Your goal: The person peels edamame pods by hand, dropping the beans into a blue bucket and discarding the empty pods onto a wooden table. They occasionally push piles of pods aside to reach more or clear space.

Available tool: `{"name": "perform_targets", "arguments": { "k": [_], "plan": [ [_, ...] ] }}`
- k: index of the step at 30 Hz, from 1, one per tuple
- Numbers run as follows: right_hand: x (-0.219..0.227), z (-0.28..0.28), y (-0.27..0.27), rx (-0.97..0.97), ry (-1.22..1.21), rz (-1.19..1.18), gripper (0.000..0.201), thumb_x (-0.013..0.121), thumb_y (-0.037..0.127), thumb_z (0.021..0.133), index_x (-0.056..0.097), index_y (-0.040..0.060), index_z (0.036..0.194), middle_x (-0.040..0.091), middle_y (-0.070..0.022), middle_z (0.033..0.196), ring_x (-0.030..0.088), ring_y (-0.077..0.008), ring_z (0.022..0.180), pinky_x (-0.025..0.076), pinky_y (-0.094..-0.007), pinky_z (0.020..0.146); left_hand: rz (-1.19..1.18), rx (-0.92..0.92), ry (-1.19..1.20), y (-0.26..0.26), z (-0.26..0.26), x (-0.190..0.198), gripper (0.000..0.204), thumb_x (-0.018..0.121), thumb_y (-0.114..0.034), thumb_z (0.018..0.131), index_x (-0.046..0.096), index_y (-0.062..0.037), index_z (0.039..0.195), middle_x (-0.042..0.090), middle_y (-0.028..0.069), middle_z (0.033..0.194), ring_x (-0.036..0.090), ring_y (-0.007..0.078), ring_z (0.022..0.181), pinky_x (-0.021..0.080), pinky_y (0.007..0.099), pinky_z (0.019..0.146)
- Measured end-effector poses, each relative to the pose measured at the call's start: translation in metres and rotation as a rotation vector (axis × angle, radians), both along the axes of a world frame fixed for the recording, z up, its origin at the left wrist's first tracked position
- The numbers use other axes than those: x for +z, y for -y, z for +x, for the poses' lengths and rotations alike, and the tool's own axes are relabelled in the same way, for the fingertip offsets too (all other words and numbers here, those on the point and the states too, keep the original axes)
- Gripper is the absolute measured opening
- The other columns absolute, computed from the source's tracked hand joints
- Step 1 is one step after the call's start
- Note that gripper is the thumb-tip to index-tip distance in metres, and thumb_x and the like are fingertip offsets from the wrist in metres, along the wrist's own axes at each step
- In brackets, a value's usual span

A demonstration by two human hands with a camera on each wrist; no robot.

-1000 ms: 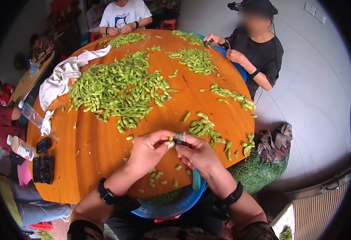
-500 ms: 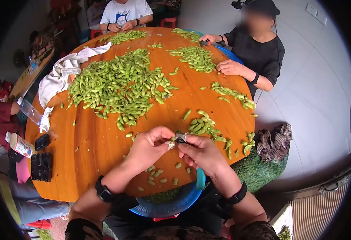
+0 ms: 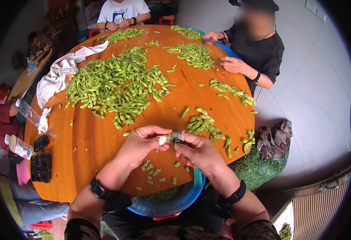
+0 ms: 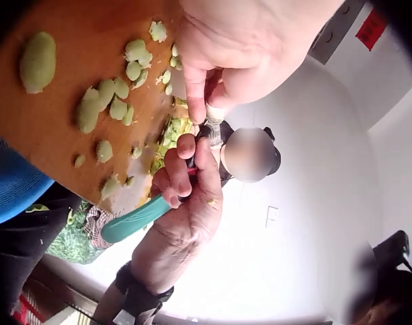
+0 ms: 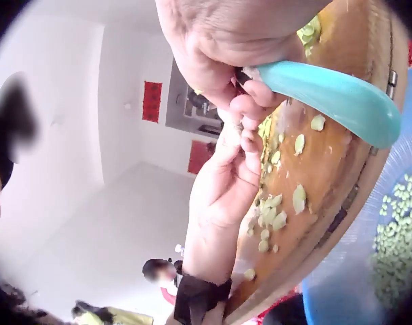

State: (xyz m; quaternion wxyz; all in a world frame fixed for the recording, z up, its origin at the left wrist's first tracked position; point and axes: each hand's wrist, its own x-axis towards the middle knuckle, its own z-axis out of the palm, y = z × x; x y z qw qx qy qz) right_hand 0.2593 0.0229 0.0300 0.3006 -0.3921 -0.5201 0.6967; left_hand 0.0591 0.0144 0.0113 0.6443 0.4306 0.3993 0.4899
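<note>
My two hands meet over the near edge of the table in the head view. The left hand (image 3: 137, 144) pinches a green soybean pod (image 3: 169, 135) between thumb and index finger; little of the pod shows, and a whitish wrap covers the thumb tip. Close against it, the right hand (image 3: 199, 150) has a grey wrap (image 3: 178, 136) on a fingertip. Its curled fingers grip a tool with a curved teal handle (image 5: 334, 98), whose working end is hidden by the fingers. Below the hands, several pale green pieces (image 3: 149, 174) lie scattered on the wood.
A large heap of pods (image 3: 115, 84) covers the middle of the round table (image 3: 99, 160), with a smaller pile (image 3: 201, 124) near my right hand. A blue basin (image 3: 159, 208) holding green beans stands under the edge. Another person (image 3: 259, 48) sits at the right.
My left hand has shifted slightly left, and its whitish thumb tip shows more. The right hand has stayed nearly still. The person at the right has lowered a hand toward the table.
</note>
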Motion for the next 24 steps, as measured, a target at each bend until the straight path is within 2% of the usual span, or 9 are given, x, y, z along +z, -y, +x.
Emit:
{"name": "perform_targets", "arguments": {
  "k": [2,6,8,9,11,15,18,20,24],
  "plan": [
    [-0.004,-0.001,0.000,-0.023,-0.053,-0.060,0.008,0.056,0.009,0.092,0.062,0.0058,0.096,0.057,0.0011,0.072,0.048,-0.0041,0.051,0.038,-0.0185,0.045,-0.062,-0.047,0.033,0.000,-0.001,0.002,0.021,0.062,-0.001,0.087,0.065,-0.0007,0.108,0.067,0.0061,0.093,0.063,0.0112,0.079,0.052,0.0235,0.074],
    [-0.003,-0.001,-0.002,-0.017,-0.075,-0.096,0.008,0.056,0.010,0.092,0.062,0.0063,0.096,0.058,0.0014,0.072,0.048,-0.0038,0.051,0.037,-0.0185,0.044,-0.003,-0.017,0.047,0.000,0.005,-0.002,0.021,0.062,-0.001,0.088,0.065,-0.0014,0.109,0.068,0.0054,0.092,0.063,0.0104,0.075,0.052,0.0232,0.071],
    [0.005,-0.002,-0.002,-0.007,0.024,-0.006,0.010,0.055,0.011,0.093,0.062,0.0062,0.097,0.058,0.0014,0.072,0.049,-0.0038,0.050,0.038,-0.0187,0.044,0.202,0.076,-0.260,-0.001,0.007,-0.006,0.020,0.059,0.000,0.090,0.065,-0.0012,0.109,0.067,0.0041,0.092,0.061,0.0085,0.074,0.051,0.0222,0.069],
    [0.009,-0.002,-0.001,-0.007,0.023,-0.005,0.010,0.055,0.011,0.093,0.062,0.0062,0.097,0.058,0.0014,0.072,0.049,-0.0038,0.050,0.038,-0.0187,0.044,0.203,0.076,-0.261,-0.001,0.007,-0.005,0.020,0.059,0.000,0.090,0.065,-0.0012,0.109,0.067,0.0041,0.092,0.061,0.0085,0.074,0.051,0.0222,0.069],
    [0.014,-0.003,0.000,-0.004,0.040,-0.043,0.011,0.055,0.011,0.094,0.062,0.0046,0.100,0.060,-0.0002,0.074,0.049,-0.0028,0.049,0.033,-0.0168,0.040,0.160,0.097,-0.252,0.000,0.007,-0.002,0.019,0.056,0.001,0.091,0.064,-0.0008,0.109,0.067,0.0034,0.091,0.060,0.0070,0.072,0.051,0.0215,0.068],
    [0.012,-0.004,0.001,-0.004,0.043,-0.023,0.010,0.055,0.010,0.094,0.061,0.0042,0.099,0.060,0.0001,0.074,0.049,-0.0029,0.049,0.033,-0.0170,0.040,0.186,0.070,-0.253,0.000,0.006,-0.002,0.019,0.057,0.001,0.091,0.064,-0.0008,0.108,0.067,0.0043,0.092,0.061,0.0080,0.072,0.051,0.0223,0.068],
    [0.005,-0.007,0.002,-0.016,0.007,0.004,0.010,0.054,0.009,0.094,0.061,0.0040,0.100,0.059,0.0007,0.073,0.048,-0.0025,0.049,0.032,-0.0173,0.040,0.135,0.030,-0.094,-0.001,0.003,-0.004,0.019,0.057,0.001,0.090,0.064,-0.0005,0.108,0.067,0.0052,0.091,0.062,0.0093,0.072,0.052,0.0230,0.068],
    [-0.001,-0.009,0.002,-0.039,-0.033,0.015,0.011,0.054,0.007,0.091,0.062,0.0063,0.099,0.056,0.0014,0.071,0.048,-0.0041,0.051,0.039,-0.0186,0.045,0.043,0.026,-0.003,-0.001,0.002,-0.005,0.020,0.058,0.000,0.090,0.064,-0.0004,0.109,0.067,0.0061,0.090,0.062,0.0105,0.072,0.052,0.0234,0.068],
    [-0.005,-0.011,0.001,-0.057,-0.054,-0.013,0.013,0.053,0.005,0.091,0.063,0.0072,0.100,0.055,0.0021,0.070,0.048,-0.0043,0.053,0.039,-0.0194,0.046,-0.027,0.026,0.010,0.000,0.003,-0.004,0.020,0.058,-0.001,0.090,0.064,-0.0003,0.109,0.067,0.0065,0.090,0.062,0.0114,0.072,0.053,0.0240,0.070]
  ]
}}
